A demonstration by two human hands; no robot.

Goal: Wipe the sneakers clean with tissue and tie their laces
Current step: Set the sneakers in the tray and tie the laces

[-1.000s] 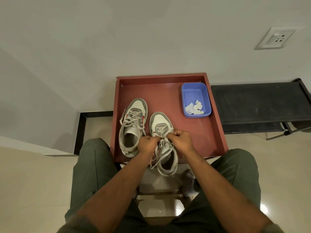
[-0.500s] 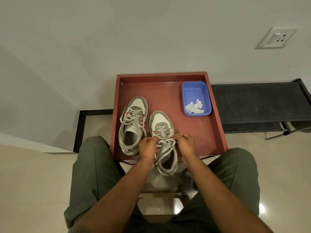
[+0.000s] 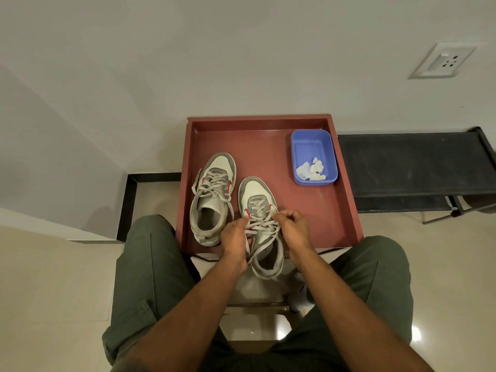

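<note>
Head view, looking down: a red tray (image 3: 346, 210) holds two grey-and-white sneakers. The left sneaker (image 3: 213, 197) lies with its laces loose. The right sneaker (image 3: 261, 224) sits just beside it, its heel hanging over the tray's near edge. The left hand (image 3: 234, 237) and right hand (image 3: 294, 229) flank this shoe, fingers (image 3: 279, 216) curled and pinching its laces (image 3: 261, 226). A blue tub (image 3: 312, 146) in the tray's far right corner contains crumpled tissue (image 3: 312, 170). A dark bench (image 3: 413, 167) stands just right of the tray, against a white wall bearing a socket (image 3: 442, 61). The floor is glossy pale tile. Green trouser legs (image 3: 150, 264) and forearms hide the tray's support; how far the knot has got is hard to make out.
</note>
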